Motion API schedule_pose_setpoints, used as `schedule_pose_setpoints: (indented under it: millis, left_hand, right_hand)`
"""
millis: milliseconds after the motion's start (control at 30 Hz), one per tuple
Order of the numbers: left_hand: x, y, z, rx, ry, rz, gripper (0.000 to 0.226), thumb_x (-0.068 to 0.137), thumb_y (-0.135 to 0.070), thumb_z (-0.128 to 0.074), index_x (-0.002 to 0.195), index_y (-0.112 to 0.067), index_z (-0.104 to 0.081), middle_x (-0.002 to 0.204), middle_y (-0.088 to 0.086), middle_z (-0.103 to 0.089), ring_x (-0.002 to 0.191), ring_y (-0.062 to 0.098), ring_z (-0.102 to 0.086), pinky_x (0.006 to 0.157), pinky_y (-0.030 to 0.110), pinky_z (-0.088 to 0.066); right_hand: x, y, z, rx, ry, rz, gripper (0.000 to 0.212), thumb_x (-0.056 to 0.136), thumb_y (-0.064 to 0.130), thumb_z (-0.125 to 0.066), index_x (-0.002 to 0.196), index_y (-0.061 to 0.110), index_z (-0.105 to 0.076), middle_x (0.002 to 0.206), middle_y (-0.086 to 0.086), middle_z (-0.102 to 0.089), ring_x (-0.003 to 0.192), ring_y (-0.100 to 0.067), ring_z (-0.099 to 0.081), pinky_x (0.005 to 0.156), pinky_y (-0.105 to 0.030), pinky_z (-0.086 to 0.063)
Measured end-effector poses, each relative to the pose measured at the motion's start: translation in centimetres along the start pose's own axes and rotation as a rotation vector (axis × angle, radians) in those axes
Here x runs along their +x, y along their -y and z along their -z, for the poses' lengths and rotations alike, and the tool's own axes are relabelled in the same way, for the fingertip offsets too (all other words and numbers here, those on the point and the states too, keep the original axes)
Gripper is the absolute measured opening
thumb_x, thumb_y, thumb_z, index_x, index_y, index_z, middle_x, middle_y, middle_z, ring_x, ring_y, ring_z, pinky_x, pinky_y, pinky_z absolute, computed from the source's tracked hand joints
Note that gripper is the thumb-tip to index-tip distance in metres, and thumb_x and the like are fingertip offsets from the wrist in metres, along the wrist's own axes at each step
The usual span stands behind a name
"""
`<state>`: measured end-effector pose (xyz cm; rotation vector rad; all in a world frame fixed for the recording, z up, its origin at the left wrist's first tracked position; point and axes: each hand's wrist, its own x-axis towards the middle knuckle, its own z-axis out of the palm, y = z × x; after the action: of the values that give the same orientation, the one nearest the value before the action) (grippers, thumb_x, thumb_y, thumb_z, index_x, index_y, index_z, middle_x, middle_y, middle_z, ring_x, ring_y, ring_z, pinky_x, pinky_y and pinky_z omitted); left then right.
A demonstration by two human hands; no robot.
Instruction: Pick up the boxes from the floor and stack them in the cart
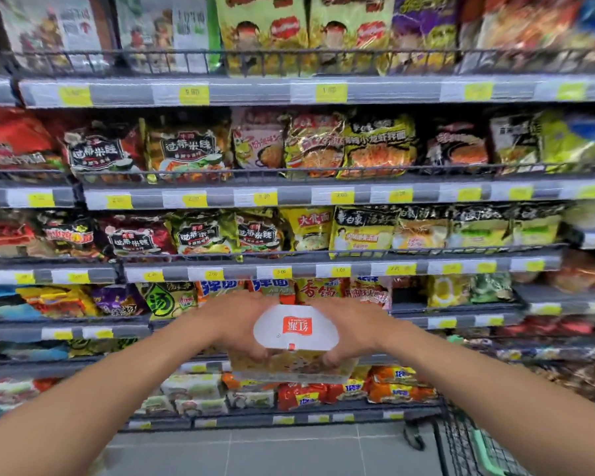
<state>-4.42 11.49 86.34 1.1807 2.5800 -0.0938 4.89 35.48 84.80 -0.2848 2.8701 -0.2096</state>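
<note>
Supermarket shelving (pixel 289 197) fills nearly everything ahead of my fingers, five or six grey tiers with wire front rails, each packed with bags of instant noodles (pixel 375 146) in red, black, yellow and green wrappers. Yellow price tags (pixel 193 94) run along every shelf edge; the print on them is too blurred to read. Below my fingers lies grey tiled floor (pixel 272 448), and down to the right of them the dark wire corner of the cart (pixel 461 441) shows, with a strip of green plastic inside it. My two bare forearms reach forward from the lower corners and meet in the middle. Between them I hold the box (pixel 294 341), lifted off the floor and level with the lower shelves, well apart from the cart. It is a shallow package with a white upper face carrying a red square logo, and a patterned yellowish side facing down toward me. My left hand (pixel 236 324) clamps its left side and my right hand (pixel 352 326) its right side, fingers curled around the edges, the tips (pixel 258 353) pressing the underside just below the white face.
</note>
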Motion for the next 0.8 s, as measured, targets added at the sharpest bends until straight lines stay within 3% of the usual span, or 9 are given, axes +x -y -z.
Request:
schedule_pose_setpoints:
  millis: [133,233,333,567,700,800]
  left_hand:
    - [5.6,-3.6,0.7,0.006,0.037,-0.115,0.087,0.068,-0.067,-0.075,0.143,-0.042,-0.039,0.133,-0.011,-0.053,0.126,0.016,-0.049,0.101,0.043,-0.048]
    - [9.6,-7.1,1.2,0.037,0.034,-0.203,0.089,0.070,-0.065,-0.075,0.146,-0.040,-0.036,0.139,-0.010,-0.053,0.129,0.017,-0.047,0.105,0.043,-0.045]
    - [13.2,-11.6,1.8,0.090,0.040,-0.285,0.085,0.071,-0.063,-0.075,0.143,-0.040,-0.037,0.134,-0.010,-0.054,0.125,0.018,-0.050,0.097,0.042,-0.049]
    - [21.8,-23.1,2.4,0.246,0.034,-0.460,0.091,0.075,-0.065,-0.072,0.150,-0.035,-0.029,0.138,-0.005,-0.050,0.125,0.022,-0.048,0.088,0.042,-0.051]
    - [25.8,-29.9,2.3,0.311,0.040,-0.555,0.097,0.078,-0.065,-0.073,0.155,-0.034,-0.024,0.146,-0.003,-0.044,0.133,0.025,-0.044,0.099,0.049,-0.048]
    - [28.7,-34.4,1.5,0.345,0.041,-0.619,0.093,0.079,-0.060,-0.076,0.153,-0.032,-0.026,0.149,-0.001,-0.044,0.136,0.026,-0.044,0.094,0.045,-0.050]
  right_hand:
    - [-3.3,-5.0,-0.2,0.032,-0.049,-0.105,0.100,0.071,0.057,-0.078,0.154,0.040,-0.026,0.146,0.008,-0.050,0.131,-0.020,-0.048,0.089,-0.040,-0.049]
    - [-6.0,-8.9,-0.8,0.055,-0.042,-0.204,0.104,0.069,0.061,-0.076,0.156,0.037,-0.023,0.148,0.009,-0.047,0.132,-0.021,-0.046,0.091,-0.043,-0.052]
    - [-9.4,-12.5,-1.1,0.084,-0.055,-0.264,0.099,0.069,0.060,-0.078,0.152,0.039,-0.028,0.138,0.008,-0.054,0.125,-0.021,-0.052,0.083,-0.040,-0.053]
    - [-17.8,-21.6,-2.9,0.109,-0.063,-0.452,0.106,0.069,0.068,-0.075,0.154,0.032,-0.025,0.143,0.002,-0.050,0.128,-0.026,-0.052,0.095,-0.049,-0.053]
    - [-22.5,-25.5,-4.2,0.122,-0.095,-0.568,0.105,0.070,0.073,-0.074,0.153,0.028,-0.028,0.136,0.001,-0.053,0.124,-0.024,-0.053,0.097,-0.042,-0.050]
    - [-25.4,-27.8,-6.2,0.184,-0.126,-0.672,0.103,0.070,0.070,-0.075,0.152,0.027,-0.029,0.133,0.003,-0.052,0.120,-0.021,-0.053,0.098,-0.041,-0.050]
